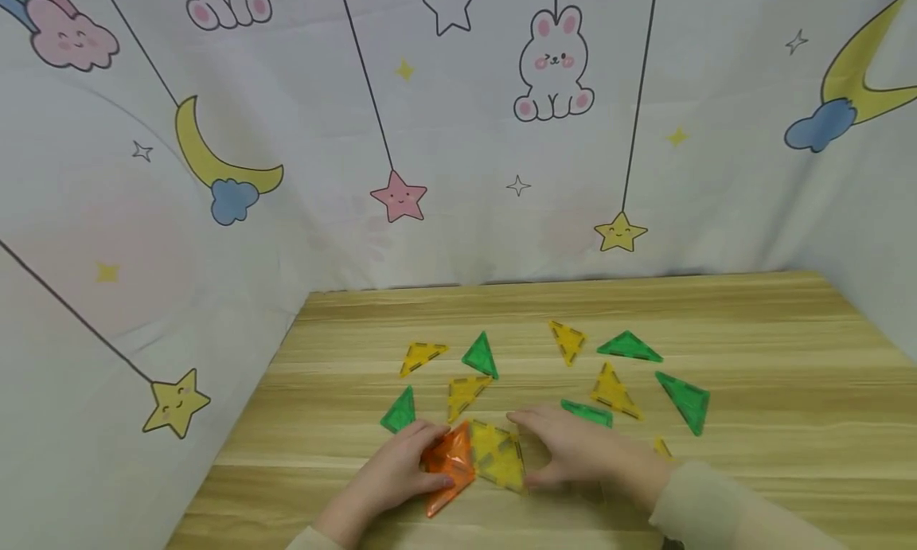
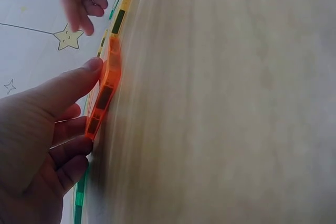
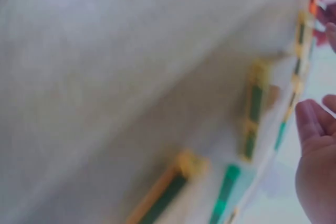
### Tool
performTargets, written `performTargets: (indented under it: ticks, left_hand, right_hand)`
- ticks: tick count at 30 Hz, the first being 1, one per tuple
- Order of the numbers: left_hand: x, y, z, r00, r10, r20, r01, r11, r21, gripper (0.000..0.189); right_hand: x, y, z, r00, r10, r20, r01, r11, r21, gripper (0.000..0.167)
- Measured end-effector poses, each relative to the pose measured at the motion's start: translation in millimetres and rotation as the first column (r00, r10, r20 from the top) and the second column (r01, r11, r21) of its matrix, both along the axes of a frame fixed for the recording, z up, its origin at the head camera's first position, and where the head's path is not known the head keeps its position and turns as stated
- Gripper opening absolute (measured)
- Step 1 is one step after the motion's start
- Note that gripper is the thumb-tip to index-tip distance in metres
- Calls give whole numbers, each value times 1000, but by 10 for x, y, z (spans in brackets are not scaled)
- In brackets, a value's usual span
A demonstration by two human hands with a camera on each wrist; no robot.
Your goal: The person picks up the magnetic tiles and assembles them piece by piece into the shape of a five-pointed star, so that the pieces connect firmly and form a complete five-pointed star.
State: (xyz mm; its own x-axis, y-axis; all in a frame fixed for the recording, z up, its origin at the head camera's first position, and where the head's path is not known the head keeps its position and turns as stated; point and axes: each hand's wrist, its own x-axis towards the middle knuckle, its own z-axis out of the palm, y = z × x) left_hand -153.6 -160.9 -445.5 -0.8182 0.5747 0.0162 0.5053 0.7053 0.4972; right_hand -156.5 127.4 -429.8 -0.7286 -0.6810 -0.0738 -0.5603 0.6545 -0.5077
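Note:
My left hand (image 1: 394, 470) grips an orange translucent magnetic tile (image 1: 453, 458) low over the wooden table. Its thumb lies at the near side and its fingers reach round the far left edge; in the left wrist view the tile's orange edge (image 2: 105, 95) shows between thumb and fingers. Against its right side lies a yellow magnetic tile piece (image 1: 494, 454), four-sided in outline. My right hand (image 1: 576, 446) hovers just right of the yellow piece, thumb and fingers spread apart with nothing held. A green triangle tile (image 1: 587, 412) is partly hidden behind it.
Several yellow and green triangle tiles lie scattered farther back, including a green triangle (image 1: 688, 401) at right and a yellow one (image 1: 421, 356) at left. Another yellow tile (image 1: 663, 448) peeks out behind the right wrist. A printed white curtain (image 1: 473, 239) walls the wooden table (image 1: 788, 359).

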Motion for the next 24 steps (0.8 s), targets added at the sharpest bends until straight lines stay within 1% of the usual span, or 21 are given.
performTargets:
  ticks: [4, 7, 11, 15, 21, 24]
  left_hand:
    - [5, 0, -4, 1000, 5, 8, -5, 1000, -8, 65]
    - [9, -5, -6, 1000, 1, 8, -1, 1000, -8, 66]
    - [9, -12, -14, 1000, -9, 4, 9, 1000, -3, 66]
    - [8, -10, -17, 1000, -9, 3, 9, 1000, -5, 67]
    - [4, -11, -20, 1000, -9, -5, 9, 1000, -10, 66]
    - [2, -16, -25, 1000, -1, 8, 1, 1000, -9, 69]
  right_hand:
    - [-44, 109, 87, 1000, -16, -15, 16, 999, -50, 76]
    - [-63, 203, 131, 1000, -27, 10, 27, 998, -65, 76]
    - [-66, 326, 138, 998, -43, 36, 46, 995, -84, 75]
    - [-63, 438, 116, 998, -60, 11, 61, 992, -114, 73]
    - [-64, 647, 118, 993, -112, -40, 106, 987, -117, 71]
    - [-58, 761, 135, 989, -137, -55, 130, 985, -117, 69]
